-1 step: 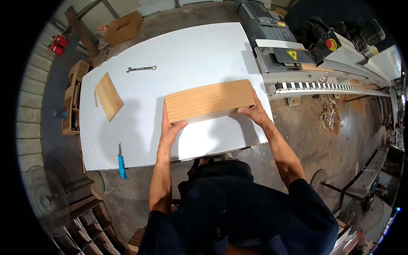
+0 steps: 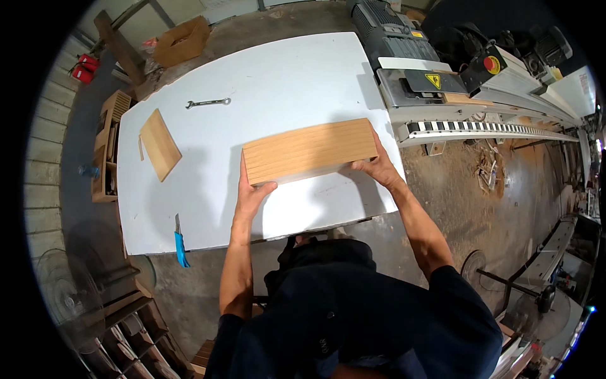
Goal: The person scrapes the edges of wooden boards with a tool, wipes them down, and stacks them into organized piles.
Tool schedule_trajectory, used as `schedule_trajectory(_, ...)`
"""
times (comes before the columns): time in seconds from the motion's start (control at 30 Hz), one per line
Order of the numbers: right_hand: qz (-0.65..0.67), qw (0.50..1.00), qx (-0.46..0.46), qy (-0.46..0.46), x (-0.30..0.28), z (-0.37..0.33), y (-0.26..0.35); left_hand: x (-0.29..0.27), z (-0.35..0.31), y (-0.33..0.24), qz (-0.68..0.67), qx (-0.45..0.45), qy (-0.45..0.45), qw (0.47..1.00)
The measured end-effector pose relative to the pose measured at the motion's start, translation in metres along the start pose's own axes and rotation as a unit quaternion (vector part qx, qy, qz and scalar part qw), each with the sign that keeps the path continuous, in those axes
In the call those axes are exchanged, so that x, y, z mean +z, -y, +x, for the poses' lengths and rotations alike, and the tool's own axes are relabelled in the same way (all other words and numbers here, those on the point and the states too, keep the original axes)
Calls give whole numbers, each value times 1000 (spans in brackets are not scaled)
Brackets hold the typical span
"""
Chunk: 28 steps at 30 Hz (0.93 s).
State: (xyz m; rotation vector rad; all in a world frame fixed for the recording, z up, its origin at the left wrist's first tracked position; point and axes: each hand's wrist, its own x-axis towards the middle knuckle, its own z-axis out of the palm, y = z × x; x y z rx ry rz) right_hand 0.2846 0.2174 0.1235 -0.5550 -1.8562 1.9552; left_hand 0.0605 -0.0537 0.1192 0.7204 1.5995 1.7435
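Note:
Between my two hands is a long, pale wooden block [image 2: 309,148] with straight grain, over the right part of the white table [image 2: 284,82]. My left hand [image 2: 252,192] grips its left end, thumb on the near side and fingers mostly hidden behind. At the right end, my right hand [image 2: 379,165] holds it the same way, thumb along the near edge. Whether the block touches the tabletop I cannot tell. Left of it lie a flat slanted wooden board [image 2: 160,145], a thin wood strip [image 2: 141,147] and a blue utility knife [image 2: 180,247] with its blade out.
A combination wrench [image 2: 208,103] lies toward the table's far side. To the right stands a machine with a motor [image 2: 394,38], a red stop button [image 2: 491,64] and a toothed rail [image 2: 480,131]. A cardboard box [image 2: 182,42] sits beyond the table; fans stand at both lower sides.

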Motion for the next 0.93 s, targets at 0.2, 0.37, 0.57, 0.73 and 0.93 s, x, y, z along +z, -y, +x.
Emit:
schedule_trajectory(0.2, -115, 993, -20, 25, -14, 1, -11, -26, 7, 13, 131, -14, 34, 991)
schedule_trajectory(0.37, -143, 987, -57, 47, -18, 4, -15, -20, 5, 11, 91, -37, 13, 995)
schedule_trajectory(0.57, -47, 998, -9, 50, -21, 3, -19, -11, 9, -3, 159, 7, -15, 987)
schedule_trajectory(0.73, 42, 996, 68, 28, -15, 6, -16, -16, 14, -3, 177, -33, -21, 983)
schedule_trajectory(0.93, -211, 976, -21, 48, -23, 14, -16, -25, 29, 12, 252, 49, 61, 965)
